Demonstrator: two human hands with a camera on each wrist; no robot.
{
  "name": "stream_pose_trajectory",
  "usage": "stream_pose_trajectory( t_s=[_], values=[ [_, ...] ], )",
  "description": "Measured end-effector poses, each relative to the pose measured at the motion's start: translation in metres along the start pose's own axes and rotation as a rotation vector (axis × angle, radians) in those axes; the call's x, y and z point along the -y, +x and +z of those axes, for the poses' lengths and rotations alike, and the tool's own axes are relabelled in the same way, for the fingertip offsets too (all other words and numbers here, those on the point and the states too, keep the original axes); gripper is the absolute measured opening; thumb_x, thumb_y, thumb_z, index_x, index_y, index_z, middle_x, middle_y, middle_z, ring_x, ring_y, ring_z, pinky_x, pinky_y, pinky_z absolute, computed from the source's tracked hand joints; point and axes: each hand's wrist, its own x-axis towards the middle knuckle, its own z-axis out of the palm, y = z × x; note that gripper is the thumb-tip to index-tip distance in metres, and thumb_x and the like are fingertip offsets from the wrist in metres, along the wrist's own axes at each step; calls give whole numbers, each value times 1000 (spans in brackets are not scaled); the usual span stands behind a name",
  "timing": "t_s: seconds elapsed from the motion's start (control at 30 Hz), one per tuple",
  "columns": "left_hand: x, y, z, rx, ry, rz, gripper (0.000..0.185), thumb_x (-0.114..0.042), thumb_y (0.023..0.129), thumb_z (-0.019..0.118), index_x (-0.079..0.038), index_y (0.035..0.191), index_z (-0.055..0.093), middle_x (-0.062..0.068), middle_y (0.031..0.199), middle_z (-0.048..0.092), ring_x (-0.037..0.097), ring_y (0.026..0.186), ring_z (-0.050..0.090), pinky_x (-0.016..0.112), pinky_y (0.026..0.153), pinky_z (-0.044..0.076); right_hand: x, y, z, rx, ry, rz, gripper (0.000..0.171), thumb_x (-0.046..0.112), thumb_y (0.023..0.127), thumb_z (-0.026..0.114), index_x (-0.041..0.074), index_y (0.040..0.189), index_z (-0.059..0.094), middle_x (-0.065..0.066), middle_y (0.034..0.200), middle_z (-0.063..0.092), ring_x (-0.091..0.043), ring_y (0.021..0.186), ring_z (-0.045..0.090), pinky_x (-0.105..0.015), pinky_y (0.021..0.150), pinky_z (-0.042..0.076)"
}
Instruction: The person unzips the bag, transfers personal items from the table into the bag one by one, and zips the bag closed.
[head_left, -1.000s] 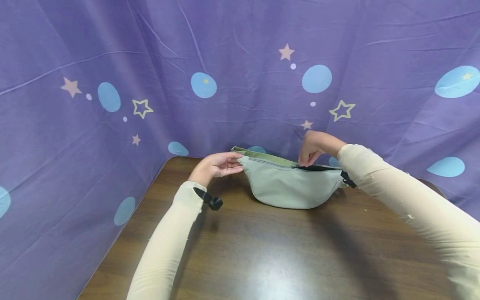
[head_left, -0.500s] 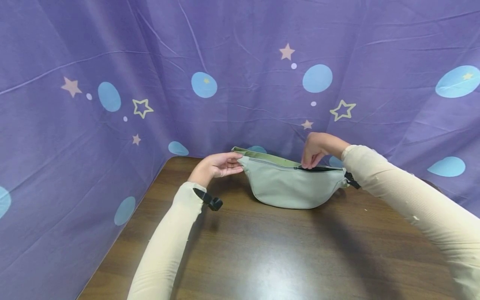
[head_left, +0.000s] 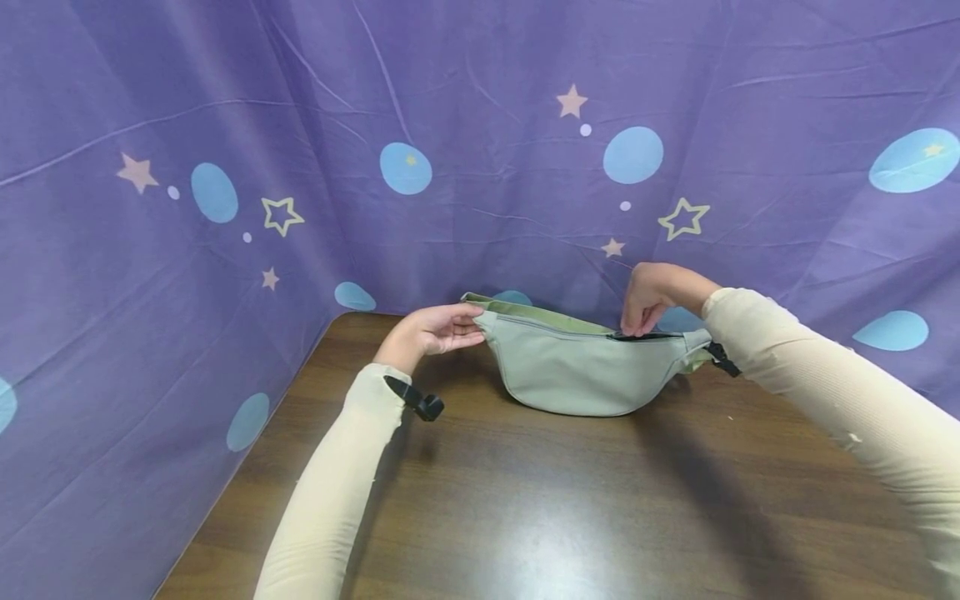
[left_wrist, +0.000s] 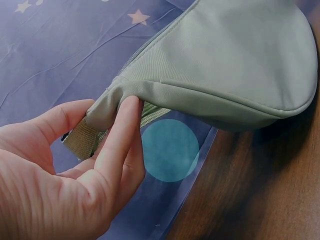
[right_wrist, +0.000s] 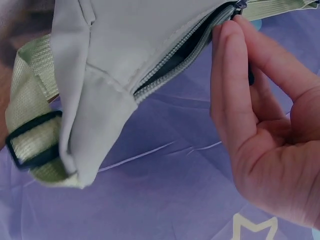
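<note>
A pale green waist bag stands on its curved bottom at the far edge of a dark wooden table, against a purple cloth backdrop printed with stars and blue ovals. Its top zipper is closed along the left stretch and gapes dark only over a short stretch at the right end.

The left hand pinches the bag's left tip, thumb above and fingers under the seam where the woven strap comes out, steadying it. The right hand is bunched over the zipper slider, fingertips curled down on the pull at the inner end of the gap.

By the look of it, the step in hand is running the slider along the track, with only the last part near the right end left open. The next move seems to call for a steady pull toward the right tip, with the left hand holding the fabric taut so the teeth meet cleanly.

The slider itself is nearly covered by the fingers, so the exact grip on the pull is hard to make out. The inside of the bag shows only as darkness. The strap buckle is partly seen, and the rest of the strap behind the bag is hidden.
</note>
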Motion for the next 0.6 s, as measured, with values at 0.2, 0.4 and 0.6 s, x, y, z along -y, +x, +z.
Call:
stream_pose_trajectory(
  t_s=[0.2, 0.4, 0.6],
  values=[
    [0, -1, 0, 9, 1, -2, 29, -9, 106, 49, -4, 83, 66, 11, 89, 64, 21, 81, 68, 27, 83, 66, -6, -4, -3, 28, -8, 5, 23, -8, 86, 70, -17, 107, 70, -4, 79, 74, -12, 72, 69, -23, 76, 66],
    [1, -1, -1, 20, 14, -4, 31, -10, 106, 48, -4, 82, 67, 11, 89, 65, 20, 82, 68, 26, 79, 66, -16, -5, -6, 28, 2, 1, 20, -10, 83, 69, -16, 102, 71, -2, 76, 72, -10, 70, 68, -22, 74, 65],
    [1, 0, -1, 13, 17, 10, 28, -9, 106, 49, -4, 84, 66, 12, 89, 64, 20, 83, 67, 26, 78, 66, -27, -10, -13, 12, -10, -3, 18, -11, 82, 68, -16, 99, 71, 0, 74, 71, -8, 67, 66, -18, 70, 64]
  ],
)
